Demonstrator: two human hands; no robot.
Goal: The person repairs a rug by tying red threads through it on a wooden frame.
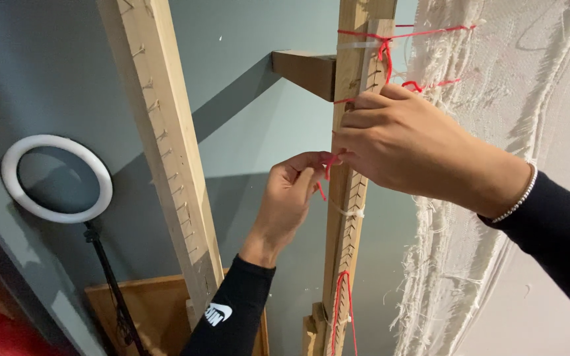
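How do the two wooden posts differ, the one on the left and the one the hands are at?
The left post is bare of yarn and untouched; the right post has red yarn tied around it and both hands on it. The left post leans more. Both are pale wood with rows of small nails.

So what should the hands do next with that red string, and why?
Probably pull the red string snug. The left hand pinches its loose end beside the wooden post, and the right hand presses on the post just above. The string looks slack there, while other red ties higher up and lower down already sit tight around the wood.
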